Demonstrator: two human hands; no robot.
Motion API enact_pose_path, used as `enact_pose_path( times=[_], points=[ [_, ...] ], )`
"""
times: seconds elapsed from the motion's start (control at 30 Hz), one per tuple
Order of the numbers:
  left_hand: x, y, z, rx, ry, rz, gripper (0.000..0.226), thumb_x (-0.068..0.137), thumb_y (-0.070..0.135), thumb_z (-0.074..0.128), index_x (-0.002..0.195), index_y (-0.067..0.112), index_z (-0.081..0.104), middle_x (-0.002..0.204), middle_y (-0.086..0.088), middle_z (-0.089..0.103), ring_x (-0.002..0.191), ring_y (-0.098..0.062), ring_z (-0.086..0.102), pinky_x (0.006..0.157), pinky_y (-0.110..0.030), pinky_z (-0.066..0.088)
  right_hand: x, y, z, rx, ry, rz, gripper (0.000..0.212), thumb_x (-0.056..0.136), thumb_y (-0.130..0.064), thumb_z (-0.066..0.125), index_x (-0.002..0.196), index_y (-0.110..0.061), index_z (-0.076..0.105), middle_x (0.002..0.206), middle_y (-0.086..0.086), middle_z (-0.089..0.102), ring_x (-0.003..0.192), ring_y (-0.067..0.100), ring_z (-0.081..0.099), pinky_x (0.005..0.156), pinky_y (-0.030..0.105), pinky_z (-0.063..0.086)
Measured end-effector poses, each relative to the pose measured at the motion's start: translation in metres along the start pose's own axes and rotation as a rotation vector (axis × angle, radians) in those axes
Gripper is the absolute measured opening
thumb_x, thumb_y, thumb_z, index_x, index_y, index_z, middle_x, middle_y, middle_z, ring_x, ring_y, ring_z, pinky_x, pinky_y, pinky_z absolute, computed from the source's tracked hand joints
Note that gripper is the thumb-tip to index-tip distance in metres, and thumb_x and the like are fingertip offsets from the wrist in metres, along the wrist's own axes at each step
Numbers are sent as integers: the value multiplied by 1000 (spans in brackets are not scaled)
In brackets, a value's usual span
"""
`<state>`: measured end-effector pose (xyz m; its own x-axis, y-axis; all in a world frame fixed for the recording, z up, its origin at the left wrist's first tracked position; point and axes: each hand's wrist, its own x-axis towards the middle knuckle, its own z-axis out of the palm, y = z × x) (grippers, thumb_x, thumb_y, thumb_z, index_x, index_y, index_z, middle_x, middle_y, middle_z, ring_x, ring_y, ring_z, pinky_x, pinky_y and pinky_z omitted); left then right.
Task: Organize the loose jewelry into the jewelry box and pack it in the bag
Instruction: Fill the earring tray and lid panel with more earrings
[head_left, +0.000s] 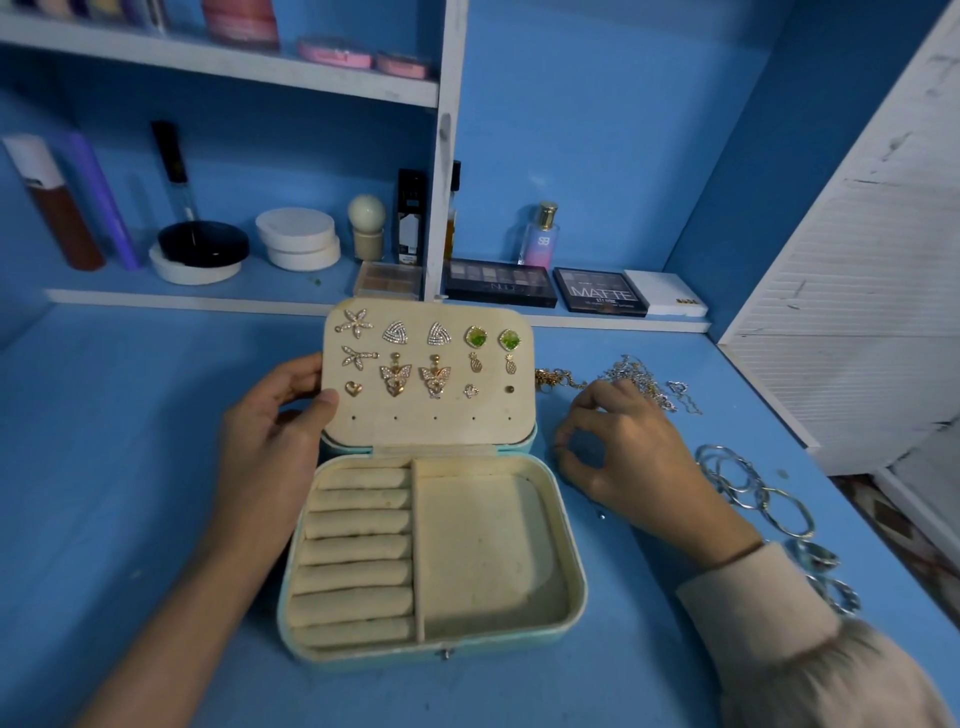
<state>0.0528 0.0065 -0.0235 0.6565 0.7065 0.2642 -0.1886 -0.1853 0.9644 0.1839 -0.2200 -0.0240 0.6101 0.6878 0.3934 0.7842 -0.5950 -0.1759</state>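
On the blue-painted tabletop (130, 467), backed by a blue wall (571, 130) and a white shelf unit (223, 67) stocked with cosmetic jars, bottles and eyeshadow palettes (498, 283), a white louvred panel (857, 312) closes the right side. Centre, close to the person, sits the jewelry box (574, 545), open upward, long axis running left to right, its latch (447, 653) on the near wall facing the person. Its lid (431, 428) stands roughly upright at the far hinge, inner face toward the camera, carrying rows of earrings (396, 378). Ring rolls (358, 548) fill the left half, lying left to right. The left hand (270, 431) grips the lid's left edge, thumb on the inner face. The right hand (639, 457) rests on the tabletop just right of the box, fingers curled, thumb and forefinger tips brought together; whether they pinch anything cannot be told. Chains (639, 384) lie just beyond it, bangles (753, 488) and rings (821, 566) to its right.
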Motion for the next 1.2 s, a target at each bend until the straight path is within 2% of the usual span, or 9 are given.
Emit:
enact_pose_path(
  times=[0.2,0.3,0.43,0.57,0.73,0.87,1.0,1.1,1.2],
  points=[
    [-3,4,-1,8,-3,-8,37,89,-6,53,92,30,63,92,12,67,78,9,61,67,-5,45,20,-14,-21,490,114,130,6,79,-25,56,73,-27,58,81,-9,64,81,8,56,74,17,42],
    [-4,6,-1,-4,-5,-2,37,88,-7,53,91,29,64,92,10,67,78,8,62,67,-5,45,40,-26,-37,627,186,136,17,88,-12,59,78,-25,58,90,-8,66,87,8,58,78,20,45],
    [-6,8,-1,-8,-1,-2,36,89,-6,53,91,29,63,93,11,66,78,10,61,66,-4,44,69,-44,-49,640,94,32,14,91,-7,54,83,-19,56,95,-7,66,88,0,58,84,21,47],
    [-5,8,-2,17,9,-54,30,88,-6,54,103,18,65,95,9,66,78,11,61,66,-4,44,80,-51,-56,648,-39,16,20,92,-7,52,79,-21,51,94,4,69,94,13,65,84,34,50],
    [-27,29,0,254,176,65,37,88,5,59,110,36,59,121,10,56,111,-9,49,85,-24,37,76,-49,-58,641,-62,0,16,93,-9,51,81,-19,52,97,2,69,97,9,64,86,31,51],
    [-69,73,35,-222,-18,-164,26,74,10,68,92,28,72,102,15,70,96,0,62,78,-17,42,73,-50,-60,644,-63,-13,20,93,-7,51,79,-21,50,100,5,69,94,3,63,83,20,48],
    [-83,80,66,-700,-200,-642,48,58,12,57,105,13,67,100,0,74,99,-11,67,81,-27,46,69,-49,-64,652,-54,-17,13,93,-5,51,82,-12,53,99,6,69,93,-2,62,82,19,48],
    [-80,79,74,-1001,-128,-905,52,65,4,52,117,1,60,108,-12,71,108,-21,62,88,-33,47,65,-48,-67,643,-53,-33,9,92,-3,50,85,-7,53,100,5,69,93,5,63,82,23,50],
    [-76,77,80,-1125,-50,-975,37,82,-1,46,116,-6,58,113,-18,67,108,-26,60,93,-39,46,61,-50,-70,623,-54,-36,12,92,-3,50,83,-11,52,102,5,69,92,11,64,81,38,50]
  ],
)
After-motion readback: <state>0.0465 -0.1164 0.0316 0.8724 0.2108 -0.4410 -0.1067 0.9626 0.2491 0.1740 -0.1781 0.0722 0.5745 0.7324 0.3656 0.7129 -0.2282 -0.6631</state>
